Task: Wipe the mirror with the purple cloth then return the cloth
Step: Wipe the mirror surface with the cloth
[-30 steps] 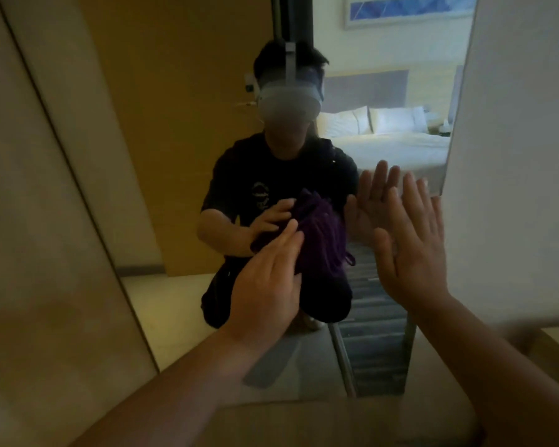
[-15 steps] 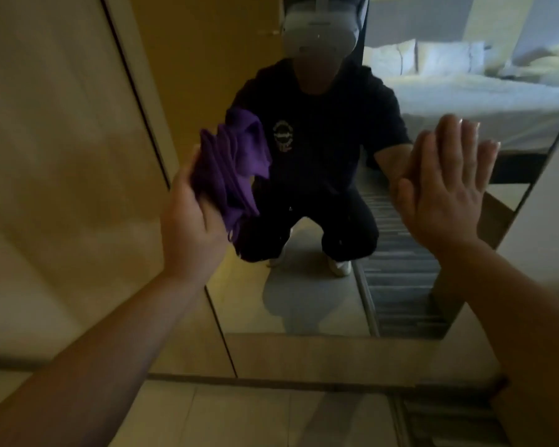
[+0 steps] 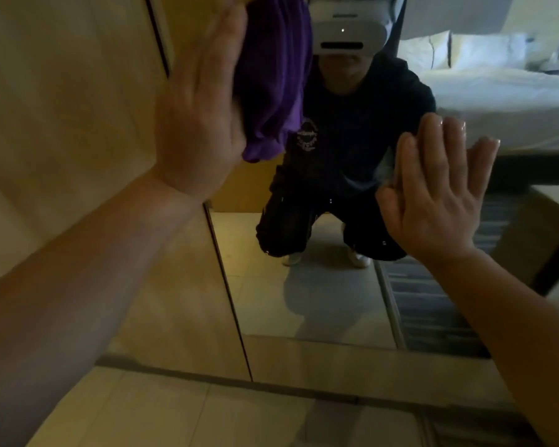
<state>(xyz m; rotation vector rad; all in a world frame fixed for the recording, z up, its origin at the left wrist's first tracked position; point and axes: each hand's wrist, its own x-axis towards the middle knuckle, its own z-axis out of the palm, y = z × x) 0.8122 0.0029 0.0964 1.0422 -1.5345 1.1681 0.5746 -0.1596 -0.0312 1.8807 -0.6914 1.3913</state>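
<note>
Beige wall panels (image 3: 62, 108) fill the left of the head view, and a pale tiled floor (image 3: 175, 414) runs along the near edge. A tall mirror (image 3: 320, 301) stands upright at center and right, its dark left edge running down toward the floor.

Left hand (image 3: 200, 114): raised flat at the upper left of the mirror, fingers extended and close together, palm pressing the purple cloth (image 3: 275, 75) against the glass. The cloth is bunched in folds, and its lower end hangs past the heel of the hand. Contact between cloth and glass is apparent; the fingertips run out of the top of the picture.

Right hand (image 3: 439, 191): raised at the right of the mirror, well apart from the cloth, fingers straight and slightly spread, holding nothing. Whether the palm touches the glass cannot be told.

The mirror reflects a crouching person in dark clothing and a white bed (image 3: 504, 85) at far right.
</note>
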